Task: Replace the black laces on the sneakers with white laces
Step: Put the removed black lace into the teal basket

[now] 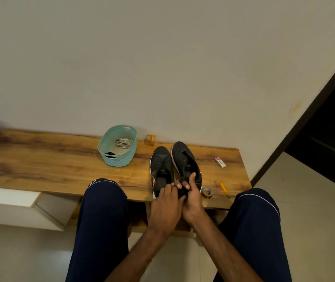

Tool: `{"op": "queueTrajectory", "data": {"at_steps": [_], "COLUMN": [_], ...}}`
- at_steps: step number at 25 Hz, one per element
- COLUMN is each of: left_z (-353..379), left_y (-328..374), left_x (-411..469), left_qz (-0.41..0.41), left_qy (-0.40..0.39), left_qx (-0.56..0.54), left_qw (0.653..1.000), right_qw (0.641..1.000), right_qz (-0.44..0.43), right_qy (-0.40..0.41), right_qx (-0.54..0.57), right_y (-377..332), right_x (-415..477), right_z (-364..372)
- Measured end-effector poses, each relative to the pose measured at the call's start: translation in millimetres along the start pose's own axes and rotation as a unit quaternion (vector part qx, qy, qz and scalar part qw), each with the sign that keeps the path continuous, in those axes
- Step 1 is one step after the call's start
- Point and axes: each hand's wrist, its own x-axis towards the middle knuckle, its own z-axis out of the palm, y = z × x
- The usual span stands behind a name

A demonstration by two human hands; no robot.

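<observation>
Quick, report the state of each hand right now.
Left hand: fingertips pinch the bundled black shoelace by the sneaker heels.
Right hand: fingers curled round the same bundle, thumb raised.

On the table (40, 159), the basket (119, 160) holding laces (123, 143) sits left of the sneakers (183, 157); eraser (220, 162), tape (207, 192) and pencil (224, 189) lie right.

a: where is there room on the long brown wooden tabletop (40, 159)?
b: open wood all along the left, up to the oval teal plastic basket (119, 159).
a: and the right?
b: crowded. there's a pair of black canvas sneakers (161, 159), a brown tape roll (207, 192), a yellow pencil (223, 189) and a small white eraser box (220, 162). a narrow gap lies between basket and sneakers.
</observation>
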Motion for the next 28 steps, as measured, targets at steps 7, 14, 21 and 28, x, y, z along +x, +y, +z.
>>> {"op": "queueTrajectory", "data": {"at_steps": [7, 14, 21, 28], "left_z": [-30, -40, -47, -62], "left_y": [-39, -48, -59, -89], "left_x": [30, 33, 44, 106], "left_qz": [-0.007, -0.087, -0.104, -0.085], "left_qy": [-0.131, -0.186, -0.101, -0.06], "left_qx": [-0.235, -0.456, -0.361, -0.357], "left_qw": [0.963, 0.866, 0.921, 0.928], "right_qw": [0.983, 0.963, 0.922, 0.917], "right_qz": [0.057, 0.022, -0.049, -0.121], "right_qy": [-0.096, -0.056, -0.082, -0.049], "right_qx": [-0.148, -0.263, -0.376, -0.376], "right_y": [-16, -42, -27, -19], "right_x": [8, 19, 26, 85], "right_z": [6, 8, 20, 92]}}
